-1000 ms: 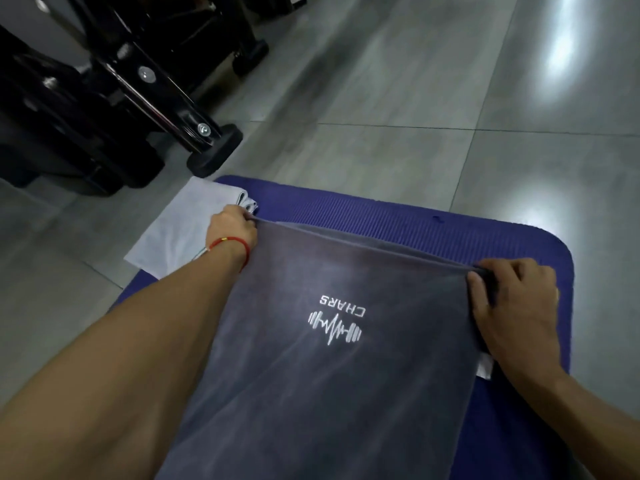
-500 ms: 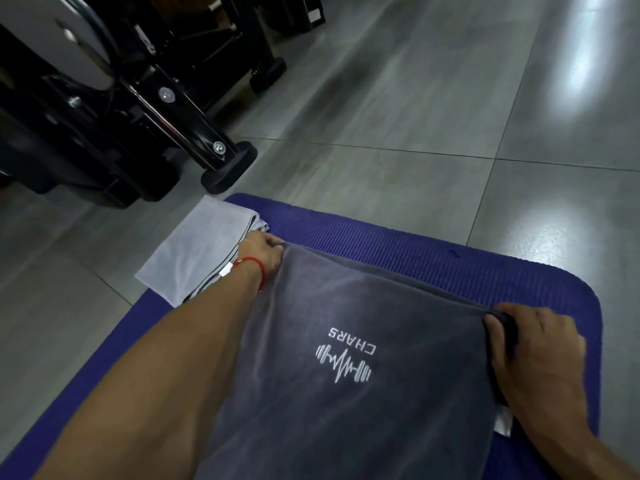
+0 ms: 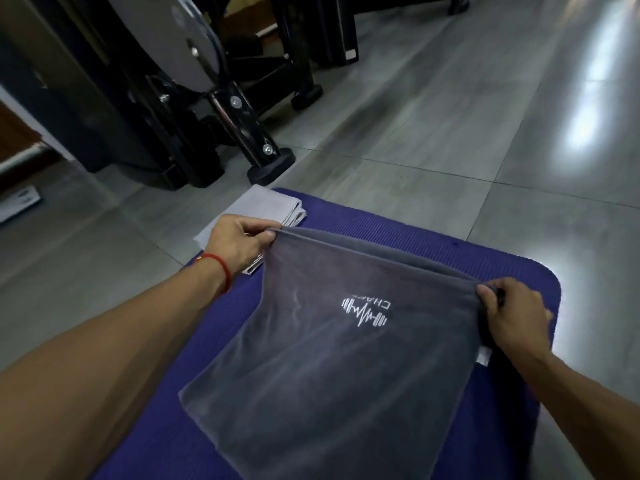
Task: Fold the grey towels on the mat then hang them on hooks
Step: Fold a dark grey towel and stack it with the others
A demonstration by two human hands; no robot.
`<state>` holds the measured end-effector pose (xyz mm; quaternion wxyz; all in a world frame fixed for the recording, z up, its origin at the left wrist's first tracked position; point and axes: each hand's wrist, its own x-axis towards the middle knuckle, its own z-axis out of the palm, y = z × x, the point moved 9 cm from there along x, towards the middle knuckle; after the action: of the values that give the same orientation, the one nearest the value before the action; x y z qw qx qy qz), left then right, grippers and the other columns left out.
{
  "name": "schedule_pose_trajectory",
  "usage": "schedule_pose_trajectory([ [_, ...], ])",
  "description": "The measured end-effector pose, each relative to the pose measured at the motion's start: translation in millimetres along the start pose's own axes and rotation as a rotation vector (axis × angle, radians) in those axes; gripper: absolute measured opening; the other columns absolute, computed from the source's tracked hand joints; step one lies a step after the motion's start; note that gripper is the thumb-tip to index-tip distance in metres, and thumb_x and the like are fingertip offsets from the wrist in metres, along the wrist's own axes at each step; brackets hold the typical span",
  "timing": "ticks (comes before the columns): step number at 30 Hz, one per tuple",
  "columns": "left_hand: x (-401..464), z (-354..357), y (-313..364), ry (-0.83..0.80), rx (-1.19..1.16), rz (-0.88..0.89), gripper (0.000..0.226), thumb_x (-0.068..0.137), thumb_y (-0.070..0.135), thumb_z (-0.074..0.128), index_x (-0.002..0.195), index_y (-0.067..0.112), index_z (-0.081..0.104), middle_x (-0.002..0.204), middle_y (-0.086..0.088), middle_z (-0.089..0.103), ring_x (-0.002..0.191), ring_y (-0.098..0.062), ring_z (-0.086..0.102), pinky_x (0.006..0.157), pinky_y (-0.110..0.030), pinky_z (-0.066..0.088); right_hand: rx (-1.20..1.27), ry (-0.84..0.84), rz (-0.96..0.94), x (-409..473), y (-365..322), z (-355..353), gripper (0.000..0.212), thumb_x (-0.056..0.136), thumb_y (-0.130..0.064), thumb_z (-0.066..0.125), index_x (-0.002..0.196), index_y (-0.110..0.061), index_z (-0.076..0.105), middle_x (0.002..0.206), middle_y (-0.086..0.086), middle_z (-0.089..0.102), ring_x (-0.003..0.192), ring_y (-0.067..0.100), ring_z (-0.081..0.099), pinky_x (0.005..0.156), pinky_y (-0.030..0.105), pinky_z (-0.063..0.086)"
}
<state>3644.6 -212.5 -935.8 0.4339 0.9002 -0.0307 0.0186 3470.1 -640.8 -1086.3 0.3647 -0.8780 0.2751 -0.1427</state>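
Observation:
A dark grey towel (image 3: 332, 386) with a white logo lies doubled over on the purple mat (image 3: 433, 244). My left hand (image 3: 239, 242) pinches its far left corner and my right hand (image 3: 512, 310) grips its far right corner. Both far corners are lifted a little off the mat, so the far edge is taut between my hands. A white label sticks out under my right wrist. A lighter grey folded towel (image 3: 266, 206) lies at the mat's far left corner, partly behind my left hand.
Black gym machine frames (image 3: 242, 133) with rubber feet stand on the grey tiled floor (image 3: 415, 133) just beyond the mat's left corner. A white box (image 3: 17, 202) lies at the far left. Bare floor stretches ahead and to the right.
Both hands have lifted the towel's far edge off the mat and drawn it toward me. The towel's near left corner now shows. The view has tilted up, showing more of the machines.

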Motion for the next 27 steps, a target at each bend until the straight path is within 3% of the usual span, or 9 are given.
schedule_pose_trajectory([
  [3,-36,-61,-10,0.096,-0.054,-0.008,0.03,0.088,0.004,0.072,0.089,0.033,0.079,0.085,0.005,0.077,0.076,-0.008,0.065,0.084,-0.034,0.058,0.073,0.011,-0.125,-14,-57,-18,0.021,0.101,-0.04,0.053,0.09,-0.024,0.061,0.081,0.002,0.066,0.083,0.027,0.06,0.078,0.046,0.051],
  [5,-65,-110,-16,0.159,-0.141,-0.048,0.029,0.089,-0.001,0.07,0.101,0.024,0.078,0.097,-0.007,0.076,0.085,-0.017,0.066,0.088,-0.039,0.059,0.102,-0.013,-0.237,-22,-110,-35,0.018,0.1,-0.038,0.057,0.089,-0.025,0.061,0.078,0.0,0.065,0.076,0.026,0.06,0.069,0.037,0.045],
  [8,-118,-186,-18,0.222,-0.259,-0.082,0.034,0.09,-0.006,0.067,0.123,0.004,0.068,0.103,-0.015,0.069,0.083,-0.019,0.065,0.069,-0.023,0.06,0.169,-0.062,-0.407,-36,-195,-66,0.018,0.097,-0.035,0.065,0.09,-0.019,0.068,0.071,-0.003,0.065,0.068,0.024,0.064,0.065,0.035,0.048],
  [12,-196,-279,-15,0.277,-0.32,-0.071,0.024,0.09,-0.005,0.066,0.113,0.002,0.07,0.102,-0.019,0.069,0.081,-0.018,0.07,0.066,-0.02,0.059,0.307,-0.229,-0.547,-79,-302,-98,0.006,0.097,-0.013,0.067,0.1,-0.016,0.07,0.081,0.011,0.072,0.049,0.012,0.065,0.055,0.012,0.05],
  [15,-253,-339,-22,0.365,-0.358,-0.082,0.022,0.091,0.0,0.067,0.112,0.003,0.071,0.105,-0.018,0.073,0.091,-0.023,0.072,0.071,-0.023,0.06,0.379,-0.312,-0.627,-112,-364,-112,0.016,0.095,-0.006,0.069,0.104,-0.019,0.07,0.094,0.013,0.071,0.057,0.006,0.067,0.059,0.015,0.056],
  [19,-322,-396,-22,0.496,-0.326,-0.063,0.02,0.093,0.006,0.065,0.112,0.01,0.072,0.105,-0.011,0.074,0.096,-0.019,0.072,0.071,-0.021,0.059,0.405,-0.298,-0.69,-154,-431,-128,0.011,0.093,-0.014,0.073,0.093,-0.024,0.072,0.091,0.007,0.074,0.067,0.02,0.07,0.072,0.034,0.06],
  [21,-352,-420,-21,0.583,-0.297,-0.053,0.019,0.095,0.008,0.063,0.111,0.015,0.071,0.105,-0.007,0.073,0.097,-0.017,0.071,0.075,-0.025,0.059,0.427,-0.286,-0.719,-174,-459,-132,0.009,0.094,-0.018,0.072,0.09,-0.025,0.072,0.087,0.003,0.074,0.065,0.02,0.068,0.073,0.036,0.058],
  [24,-387,-449,-26,0.677,-0.233,-0.062,0.018,0.097,0.01,0.062,0.112,0.016,0.07,0.106,-0.008,0.072,0.101,-0.02,0.069,0.085,-0.036,0.058,0.323,-0.363,-0.793,-200,-491,-121,0.011,0.096,-0.019,0.07,0.087,-0.025,0.07,0.079,0.0,0.073,0.053,0.012,0.061,0.061,0.03,0.051],
  [27,-416,-465,-34,0.712,-0.179,-0.097,0.014,0.098,0.011,0.06,0.109,0.014,0.07,0.102,-0.011,0.072,0.097,-0.024,0.069,0.084,-0.04,0.058,0.27,-0.403,-0.83,-220,-511,-110,0.007,0.099,-0.02,0.065,0.094,-0.015,0.068,0.084,0.007,0.072,0.037,0.014,0.053,0.043,0.026,0.045],
])
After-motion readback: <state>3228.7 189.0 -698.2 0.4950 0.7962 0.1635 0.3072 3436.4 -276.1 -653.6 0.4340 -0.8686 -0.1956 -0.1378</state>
